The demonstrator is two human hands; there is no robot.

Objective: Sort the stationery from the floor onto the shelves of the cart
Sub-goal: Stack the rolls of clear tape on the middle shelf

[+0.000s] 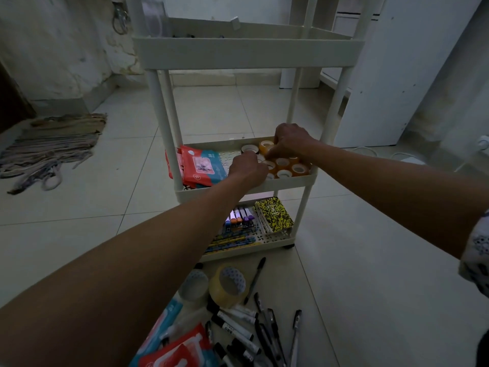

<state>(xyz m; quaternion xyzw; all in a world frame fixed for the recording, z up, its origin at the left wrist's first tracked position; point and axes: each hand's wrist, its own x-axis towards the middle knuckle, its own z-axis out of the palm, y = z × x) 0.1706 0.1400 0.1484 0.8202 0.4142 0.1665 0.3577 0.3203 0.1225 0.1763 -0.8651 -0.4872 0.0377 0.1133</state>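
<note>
Stationery is split: small tape rolls (287, 165) at the right end of the cart's (246, 51) middle shelf, wipes packs (201, 166) at its left end, markers and pens (254, 329) on the floor by the cart's foot. I seem to be tidying the rolls: my right hand (289, 141) pinches one, my left hand (247, 168) curls over others, though its fingertips are hidden. Next, I'd reach down for the big tape rolls (227, 286). The top shelf's contents are hard to make out.
</note>
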